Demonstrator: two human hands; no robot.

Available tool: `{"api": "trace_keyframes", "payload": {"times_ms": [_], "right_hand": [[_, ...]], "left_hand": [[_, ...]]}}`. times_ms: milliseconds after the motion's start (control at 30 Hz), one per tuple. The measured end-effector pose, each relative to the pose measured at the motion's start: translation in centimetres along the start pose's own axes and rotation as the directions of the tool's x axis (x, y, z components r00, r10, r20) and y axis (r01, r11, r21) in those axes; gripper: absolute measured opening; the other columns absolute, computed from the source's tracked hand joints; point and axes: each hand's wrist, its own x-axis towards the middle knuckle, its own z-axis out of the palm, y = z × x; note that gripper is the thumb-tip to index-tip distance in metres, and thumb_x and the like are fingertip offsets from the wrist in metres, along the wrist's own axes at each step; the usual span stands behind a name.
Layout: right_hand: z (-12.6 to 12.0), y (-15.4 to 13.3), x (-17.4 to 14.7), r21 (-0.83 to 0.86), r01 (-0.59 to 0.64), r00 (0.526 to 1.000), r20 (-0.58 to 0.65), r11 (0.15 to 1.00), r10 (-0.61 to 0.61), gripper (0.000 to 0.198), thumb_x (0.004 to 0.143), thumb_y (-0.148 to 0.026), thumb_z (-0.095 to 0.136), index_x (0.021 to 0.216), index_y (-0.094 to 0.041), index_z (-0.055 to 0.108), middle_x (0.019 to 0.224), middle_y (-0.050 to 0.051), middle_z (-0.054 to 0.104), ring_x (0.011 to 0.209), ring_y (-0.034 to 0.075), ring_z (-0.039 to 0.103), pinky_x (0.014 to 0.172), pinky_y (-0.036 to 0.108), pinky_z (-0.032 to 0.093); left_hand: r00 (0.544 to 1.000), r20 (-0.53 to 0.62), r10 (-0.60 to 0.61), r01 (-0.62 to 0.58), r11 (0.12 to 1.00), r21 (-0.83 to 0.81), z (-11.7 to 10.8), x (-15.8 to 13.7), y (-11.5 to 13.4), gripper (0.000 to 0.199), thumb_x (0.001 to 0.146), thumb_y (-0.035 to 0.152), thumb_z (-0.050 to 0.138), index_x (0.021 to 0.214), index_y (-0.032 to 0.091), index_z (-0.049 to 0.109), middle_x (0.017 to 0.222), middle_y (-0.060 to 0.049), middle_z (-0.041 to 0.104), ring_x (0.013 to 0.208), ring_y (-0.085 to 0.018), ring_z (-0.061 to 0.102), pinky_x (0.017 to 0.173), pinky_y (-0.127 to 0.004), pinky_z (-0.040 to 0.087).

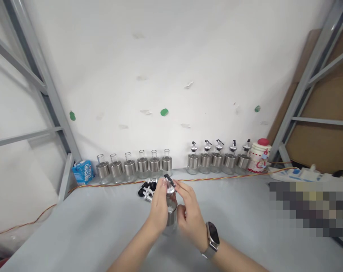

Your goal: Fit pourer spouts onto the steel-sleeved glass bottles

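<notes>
the left hand [159, 213] closes on a spout [170, 190] atop a glass bottle [171, 217] mid-bench [103, 230]; the right hand [190, 213] curls narrowly beside it, grip unclear. from that bottle, five spouted bottles [217, 160] look finished toward one o'clock; six spoutless bottles [142, 164] toward eleven and loose spouts [146, 192] toward ten remain.

Left hand [159, 207], right hand [190, 214] curved inward.

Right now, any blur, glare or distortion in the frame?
Head view: metal uprights splay outward toward the top, perhaps wide-angle stretch; soft shadows on the tabletop; mild highlights on metal bottle bands; held bottle slightly blurry; pixelated block masks part of the lower right.
</notes>
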Motion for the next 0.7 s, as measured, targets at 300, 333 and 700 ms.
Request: {"api": "trace_keyframes", "payload": {"times_ms": [300, 333, 700], "right_hand": [[0.0, 0.1, 0.1, -0.006, 0.022, 0.999, -0.023, 1.0, -0.023, 0.066, 0.067, 0.004, 0.031, 0.127, -0.023, 0.032, 0.125, 0.007, 0.044, 0.116, 0.022, 0.038, 0.093, 0.048, 0.036], [-0.1, 0.1, 0.2, -0.012, 0.025, 0.999, -0.021, 1.0, -0.025, 0.066, 0.067, 0.004, 0.031, 0.127, -0.023, 0.032, 0.125, 0.007, 0.043, 0.117, 0.022, 0.038, 0.094, 0.049, 0.035], [-0.2, -0.2, 0.6, -0.072, 0.05, 0.998, -0.021, 0.996, -0.052, 0.066, 0.069, 0.005, 0.029, 0.128, -0.023, 0.032, 0.126, 0.006, 0.044, 0.118, 0.022, 0.036, 0.095, 0.048, 0.034]], "left_hand": [[0.996, -0.084, 0.026, -0.016, 0.993, 0.115, 0.0, -0.1, -0.4, 0.027, 0.079, 0.043, 0.043, 0.084, 0.02, 0.056, 0.077, -0.002, 0.058, 0.073, -0.016, 0.052, 0.067, -0.026, 0.04], [0.995, -0.092, 0.027, -0.015, 0.991, 0.132, 0.1, -0.2, -0.2, 0.028, 0.08, 0.042, 0.042, 0.085, 0.019, 0.056, 0.078, -0.003, 0.059, 0.073, -0.016, 0.052, 0.067, -0.026, 0.04], [0.997, -0.073, 0.006, -0.003, 0.999, 0.042, 0.9, -0.7, 0.9, 0.021, 0.081, 0.04, 0.04, 0.077, 0.021, 0.048, 0.065, 0.004, 0.05, 0.054, -0.01, 0.045, 0.055, -0.021, 0.04]]}}
